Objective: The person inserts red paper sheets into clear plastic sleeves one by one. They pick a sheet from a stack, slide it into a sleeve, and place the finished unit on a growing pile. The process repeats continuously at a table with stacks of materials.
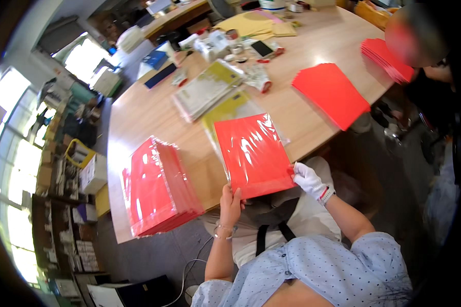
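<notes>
Between my hands is a red sheet in a clear plastic sleeve [253,153], tilted over the table's near edge. My bare left hand [231,204] pinches its lower left corner, thumb on top. My right hand [308,179], in a white glove with bare fingertips showing, grips the lower right corner. Left of it stands a thick stack of red sheets in shiny clear sleeves [156,189]. To the right, a fanned pile of plain red sheets [330,94] reaches the table edge. Clear bags with yellow-green print [210,89] lie just beyond the held sleeve, partly covered by it.
The wooden table [133,120] also bears a phone [262,49], a dark blue case [160,75], small jars and yellow sheets [248,24] farther back. Another person sits at the far right by a second red pile [386,61]. Shelves with boxes line the left.
</notes>
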`<act>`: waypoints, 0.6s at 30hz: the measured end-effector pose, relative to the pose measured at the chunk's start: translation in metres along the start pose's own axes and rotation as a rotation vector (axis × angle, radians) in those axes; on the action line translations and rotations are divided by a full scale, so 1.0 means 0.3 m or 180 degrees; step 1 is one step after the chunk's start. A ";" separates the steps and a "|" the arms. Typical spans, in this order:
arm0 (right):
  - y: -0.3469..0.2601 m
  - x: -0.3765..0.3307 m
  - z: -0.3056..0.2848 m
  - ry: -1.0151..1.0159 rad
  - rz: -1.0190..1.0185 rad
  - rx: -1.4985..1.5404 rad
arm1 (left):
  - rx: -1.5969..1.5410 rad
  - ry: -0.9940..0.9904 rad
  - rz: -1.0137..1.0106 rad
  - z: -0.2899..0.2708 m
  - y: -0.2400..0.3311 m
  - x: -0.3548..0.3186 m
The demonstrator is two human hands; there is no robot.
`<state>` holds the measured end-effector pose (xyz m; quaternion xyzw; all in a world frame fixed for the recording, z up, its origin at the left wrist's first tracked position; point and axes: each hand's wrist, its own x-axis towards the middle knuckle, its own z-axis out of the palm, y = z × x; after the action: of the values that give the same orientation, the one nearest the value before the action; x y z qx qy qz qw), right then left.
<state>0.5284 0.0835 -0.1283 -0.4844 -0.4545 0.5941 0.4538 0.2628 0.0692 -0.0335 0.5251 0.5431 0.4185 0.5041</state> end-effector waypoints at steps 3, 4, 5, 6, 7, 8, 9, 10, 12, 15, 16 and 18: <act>-0.143 0.001 0.221 -0.0564 -0.0201 0.0163 | 0.0877 0.0556 0.0332 -0.206 0.163 -0.140; -0.145 0.047 0.315 -0.0656 -0.0677 -0.0233 | 0.1048 0.0916 0.0401 -0.307 0.184 -0.187; -0.180 0.087 0.415 -0.0876 -0.1004 -0.0393 | 0.0847 0.1265 0.0665 -0.398 0.215 -0.237; -0.227 0.112 0.533 -0.0931 -0.1218 -0.0290 | 0.0619 0.1781 0.0528 -0.475 0.268 -0.274; -0.294 0.128 0.641 -0.1094 -0.1212 -0.0052 | 0.0424 0.1895 0.0738 -0.587 0.271 -0.296; -0.349 0.151 0.737 -0.1316 -0.1306 -0.0179 | 0.0627 0.2237 0.0850 -0.633 0.319 -0.306; -0.402 0.164 0.824 -0.1558 -0.1412 -0.0283 | 0.0517 0.2221 0.1106 -0.761 0.278 -0.315; -0.437 0.173 0.902 -0.1785 -0.1202 -0.0567 | 0.0540 0.2249 0.0931 -0.894 0.223 -0.330; -0.471 0.179 0.974 -0.2158 -0.1036 -0.1209 | 0.0774 0.2281 0.0325 -1.026 0.091 -0.353; -0.522 0.174 0.981 -0.2305 -0.0879 -0.1553 | 0.0984 0.2212 0.0437 -1.113 -0.129 -0.341; -0.518 0.179 0.976 -0.2257 -0.0921 -0.1541 | 0.0670 0.2259 0.0354 -1.122 -0.142 -0.329; -0.446 0.204 0.952 -0.1985 -0.1151 -0.1153 | 0.0448 0.2141 0.0318 -1.122 -0.132 -0.299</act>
<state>0.2523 0.1383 0.0263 -0.2653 -0.7456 0.5334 0.2985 -0.0808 0.0016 -0.0152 0.4173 0.6799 0.5538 0.2384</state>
